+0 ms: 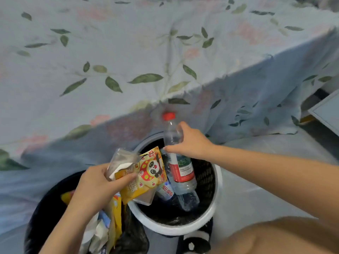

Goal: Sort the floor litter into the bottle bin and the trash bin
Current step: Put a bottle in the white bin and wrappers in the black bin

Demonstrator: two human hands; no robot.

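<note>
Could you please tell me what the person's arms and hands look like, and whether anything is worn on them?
Both arms are bare as far as the head view shows: no sleeve reaches either forearm. The left hand and the right hand carry no gloves, and no ring, watch or bracelet shows on the fingers or wrists in view. The nails look short and unpainted, though the blur makes that hard to confirm.

Left hand (95, 186) at 7 o'clock, fingers (126, 177) curled; right hand (190, 142) (arm outstretched) at centre, fingers gripping.
</note>
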